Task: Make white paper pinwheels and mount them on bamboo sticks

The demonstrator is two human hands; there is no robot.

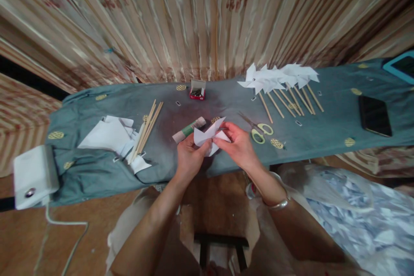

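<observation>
Between my two hands is a white paper pinwheel [211, 135], its points folded partway toward the middle. My left hand [190, 155] grips it from the left, thumb pressed near the centre. From the right, my right hand [237, 144] pinches another part of the paper. Just behind my left hand lies a glue stick [189, 129] with a green band. Scissors [257, 129] with pale green handles rest to the right of my right hand. A small red box [197, 90] of metal pins stands open farther back.
Finished white pinwheels [281, 76] on sticks lie in a row at the back right. Wooden sticks [149, 127] and paper pieces [106, 135] are on the left. A black phone [375, 115] lies right; a white device [34, 177] with a cable sits at the left end.
</observation>
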